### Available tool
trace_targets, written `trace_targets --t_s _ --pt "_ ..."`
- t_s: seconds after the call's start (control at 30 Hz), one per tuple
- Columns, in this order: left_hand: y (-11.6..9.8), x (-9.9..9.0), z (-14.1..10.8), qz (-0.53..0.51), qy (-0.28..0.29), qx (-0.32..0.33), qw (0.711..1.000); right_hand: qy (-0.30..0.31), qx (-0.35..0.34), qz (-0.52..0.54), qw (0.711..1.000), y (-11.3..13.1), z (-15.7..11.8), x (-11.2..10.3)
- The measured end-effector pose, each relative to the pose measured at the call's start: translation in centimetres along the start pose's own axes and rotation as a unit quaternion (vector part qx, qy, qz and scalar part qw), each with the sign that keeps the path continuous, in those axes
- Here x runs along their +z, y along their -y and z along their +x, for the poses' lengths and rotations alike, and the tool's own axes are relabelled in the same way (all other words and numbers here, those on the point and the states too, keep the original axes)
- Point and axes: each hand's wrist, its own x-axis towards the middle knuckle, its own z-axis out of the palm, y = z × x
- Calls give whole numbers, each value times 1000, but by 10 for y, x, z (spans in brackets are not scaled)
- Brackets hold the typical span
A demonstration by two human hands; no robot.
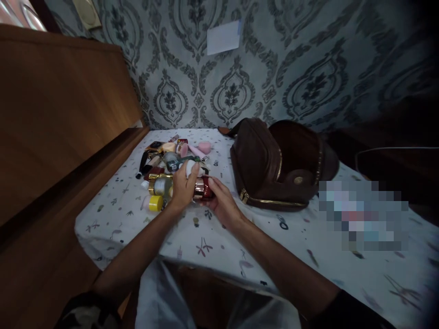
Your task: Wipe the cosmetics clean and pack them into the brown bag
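Note:
Over the right side of a pile of cosmetics, my left hand (184, 183) has its fingers closed round a white rounded item (190, 168). My right hand (223, 202) is beside it, with thumb and fingers on a dark red bottle (207, 188) that has a shiny rose-gold part. Left of my hands lie a clear bottle with gold ends (160, 186) and a jar with a yellow lid (155, 203). A dark green tube (175, 164), a pink tube (196, 151) and a pink rounded item (205, 146) lie behind them.
A brown leather bag (255, 160) with open gold zips stands right of the pile. The table has a white patterned cloth (206, 246). A blurred patch (363, 217) covers something at the right. A wooden panel (68, 91) borders the left, and a patterned wall is behind.

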Motion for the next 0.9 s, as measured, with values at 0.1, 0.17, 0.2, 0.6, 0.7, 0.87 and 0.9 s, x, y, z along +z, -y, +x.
trace_targets --t_s 0.1,0.17,0.2,0.6,0.7,0.87,0.9 --pt "-10 -16 -1 38 -9 67 997 -15 2 18 1000 3 1 -2" --pt "-17 -36 -3 80 -15 116 990 -34 13 32 999 5 3 -6" --pt "-19 -49 -6 111 -19 128 985 -45 21 41 998 6 4 -8" --pt "11 -122 -66 388 120 -162 899 -78 59 68 993 5 8 -9" --pt "8 -126 -62 313 86 -173 930 -91 63 75 991 5 9 -9" --pt "7 -134 -16 248 20 -121 961 -78 66 91 991 7 10 -11" --pt "10 -133 -2 251 3 -106 962 -74 68 91 991 7 10 -11"
